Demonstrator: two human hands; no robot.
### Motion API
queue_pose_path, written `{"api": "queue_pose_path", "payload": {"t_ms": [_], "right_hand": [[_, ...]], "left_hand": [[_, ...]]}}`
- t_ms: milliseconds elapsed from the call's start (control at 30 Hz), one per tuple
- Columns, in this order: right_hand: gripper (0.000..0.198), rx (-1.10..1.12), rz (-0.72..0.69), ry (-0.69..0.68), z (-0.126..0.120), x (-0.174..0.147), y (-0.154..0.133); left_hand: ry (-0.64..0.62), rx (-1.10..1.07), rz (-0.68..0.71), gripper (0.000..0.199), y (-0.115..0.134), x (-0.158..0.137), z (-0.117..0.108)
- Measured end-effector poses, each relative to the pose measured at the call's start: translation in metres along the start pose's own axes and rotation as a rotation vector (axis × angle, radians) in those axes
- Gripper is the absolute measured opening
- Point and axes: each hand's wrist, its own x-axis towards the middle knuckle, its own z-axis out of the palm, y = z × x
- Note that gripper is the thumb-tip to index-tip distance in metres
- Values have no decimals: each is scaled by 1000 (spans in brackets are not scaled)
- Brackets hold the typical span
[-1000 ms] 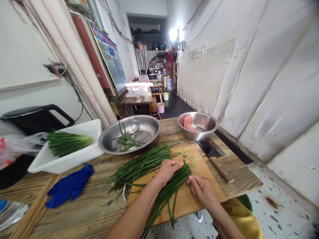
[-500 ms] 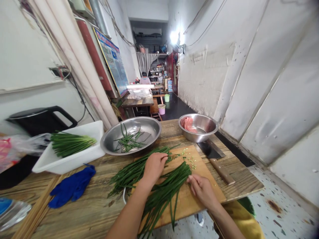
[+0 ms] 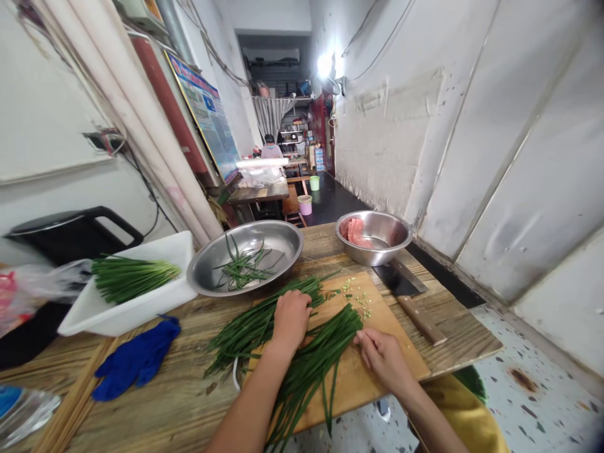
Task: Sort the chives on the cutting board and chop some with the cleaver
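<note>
Two bunches of long green chives lie across a wooden cutting board (image 3: 377, 352). My left hand (image 3: 290, 318) rests on the far bunch (image 3: 250, 324), fingers curled over the stalks. My right hand (image 3: 384, 358) lies on the board with its fingertips at the cut end of the near bunch (image 3: 316, 362). Small chopped bits (image 3: 358, 301) are scattered on the board's far right part. A cleaver (image 3: 408, 296) with a wooden handle lies to the right of the board, untouched.
A steel bowl with a few chives (image 3: 245, 255) and a steel bowl with pink meat (image 3: 372, 236) stand behind the board. A white tray of chives (image 3: 136, 296), a blue glove (image 3: 136, 358) and bamboo skewers (image 3: 70, 402) lie to the left. A person sits far down the corridor.
My left hand left the near chive bunch and moved back and left onto the far bunch. My right hand stayed at the near bunch's cut end.
</note>
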Motion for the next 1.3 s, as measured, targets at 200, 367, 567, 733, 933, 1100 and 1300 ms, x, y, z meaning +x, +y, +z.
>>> {"api": "queue_pose_path", "payload": {"t_ms": [200,367,567,733,933,1100,1300], "right_hand": [[35,-8,5,-6,0,-1,-3],[35,-24,-6,-6,1,-1,1],[33,-58,-22,-7,-1,-1,1],[33,-54,-19,-5,-1,-1,-4],[34,-55,-11,-7,-1,-1,-4],[33,-52,-2,-6,-1,-2,-6],[35,-56,3,-6,-1,-3,-7]], "left_hand": [[29,-64,-6,7,2,-2,0],[24,-249,-57,6,4,-2,2],[42,-335,-128,8,5,-1,3],[37,-368,-177,14,7,-1,2],[30,-315,-49,25,5,0,10],[50,-236,-15,31,4,1,11],[166,-84,112,28,8,-1,1]]}}
